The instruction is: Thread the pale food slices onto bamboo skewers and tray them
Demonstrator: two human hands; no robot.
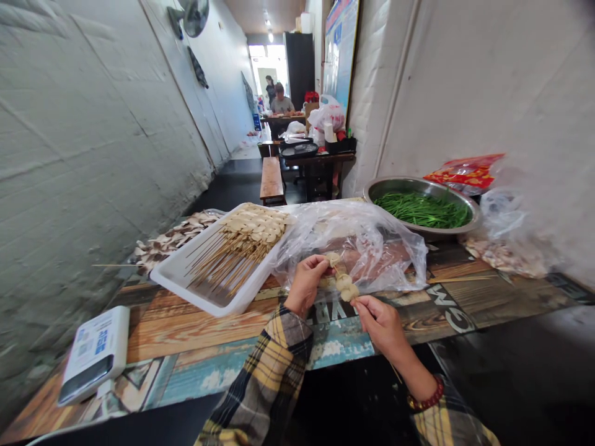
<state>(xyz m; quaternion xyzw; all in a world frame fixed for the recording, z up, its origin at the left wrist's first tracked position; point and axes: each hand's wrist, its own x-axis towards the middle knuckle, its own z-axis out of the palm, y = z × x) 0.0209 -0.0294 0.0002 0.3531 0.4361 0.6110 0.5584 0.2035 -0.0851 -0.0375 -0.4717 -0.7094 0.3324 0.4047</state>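
A skewer of pale round slices (344,286) is held up between my two hands over the table. My left hand (307,282) is closed, its thumb and fingers pinching the upper slice. Lower down, my right hand (382,327) closes around the stick just beneath the bottom slice, and part of the thin stick shows below the palm. Left of my hands, a white plastic tray (174,286) carries rows of finished-looking skewers (253,226) with similar pale pieces, sticks pointing toward me. Just behind my hands lies a clear plastic bag (395,232) with something reddish-brown under or inside it.
Sliced mushroom-like pieces (179,238) lie beyond the tray. At right stand a metal bowl of green chives (421,209) and a bag of pale pieces (509,254). A white box-shaped device (95,353) sits front left. Two people are farther back.
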